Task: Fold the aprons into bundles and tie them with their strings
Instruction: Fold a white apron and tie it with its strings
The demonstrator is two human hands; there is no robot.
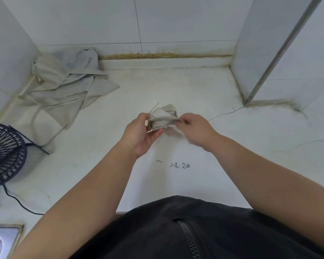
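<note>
The folded beige apron bundle (163, 118) is held up over the middle of the white countertop (204, 86). Its long axis runs roughly left to right, with the right end angled slightly away from the person. The left hand (138, 132) grips the left end, thumb underneath and fingers curled over the top. The right hand (196, 128) pinches a flat strap (171, 122) that crosses the front of the bundle, the fingertips closed on it at the bundle's right side. A second apron (64, 86) lies crumpled and unfolded in the far left corner, well apart. A black fan (6, 154) stands at the left edge.
</note>
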